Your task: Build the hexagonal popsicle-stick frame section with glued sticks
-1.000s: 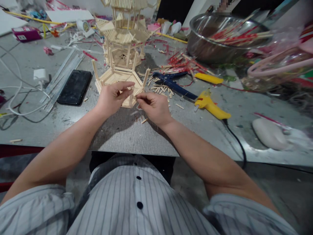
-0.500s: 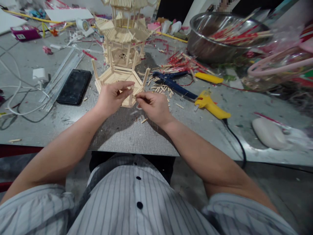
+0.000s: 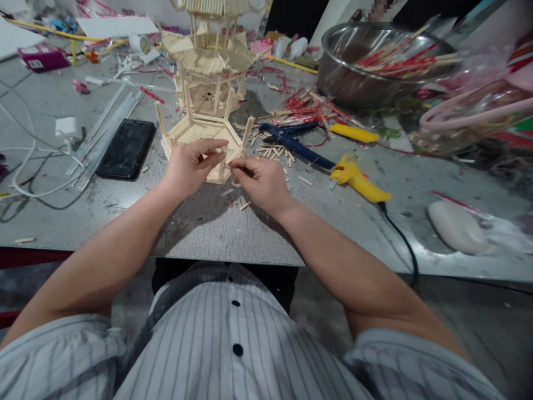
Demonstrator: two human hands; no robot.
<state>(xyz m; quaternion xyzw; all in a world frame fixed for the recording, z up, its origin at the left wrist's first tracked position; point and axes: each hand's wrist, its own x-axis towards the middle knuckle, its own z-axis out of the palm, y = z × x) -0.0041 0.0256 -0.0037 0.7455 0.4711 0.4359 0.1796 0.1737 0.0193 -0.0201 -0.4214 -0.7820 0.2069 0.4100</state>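
Note:
A hexagonal base of pale wooden sticks (image 3: 208,130) lies on the table, with short upright posts at its corners. At its near side my left hand (image 3: 189,164) has thumb and forefinger closed about the top of a front wooden post (image 3: 222,171). From the right, my right hand (image 3: 262,180) is in a pinch beside the same post. Whatever sits between its fingertips is too small to make out. Just behind the base stands a tiered stick pagoda (image 3: 208,58).
Cut stick pieces (image 3: 277,150) lie right of the base, by dark blue cutters (image 3: 295,145) and a yellow glue gun (image 3: 362,180). A black phone (image 3: 127,149) lies on the left. A steel bowl (image 3: 333,83) holding red-wrapped sticks stands at the back right.
Both hands keep their place at the front post. The view has shifted very slightly; nothing else visibly moves.

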